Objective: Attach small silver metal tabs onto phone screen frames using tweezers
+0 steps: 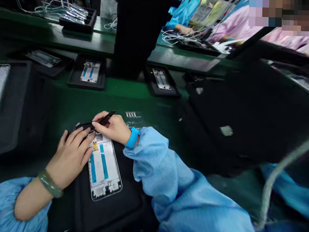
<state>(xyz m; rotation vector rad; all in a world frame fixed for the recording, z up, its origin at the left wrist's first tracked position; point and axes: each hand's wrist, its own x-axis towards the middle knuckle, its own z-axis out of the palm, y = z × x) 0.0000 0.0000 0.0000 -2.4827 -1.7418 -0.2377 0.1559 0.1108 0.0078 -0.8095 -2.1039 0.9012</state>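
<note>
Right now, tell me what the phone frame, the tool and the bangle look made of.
Phone frame: probably metal or plastic, silvery-white, rim glinting. Tool in the right hand: matte black, plastic or coated metal; cannot tell. Bangle on the left wrist: translucent green, polished, jade-like stone or glass.

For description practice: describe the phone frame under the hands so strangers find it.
On the green bench, find the nearest black mat. The blue-striped phone frame lies on it. Unlike frames in trays behind, the left hand and right hand meet over its top.
</note>
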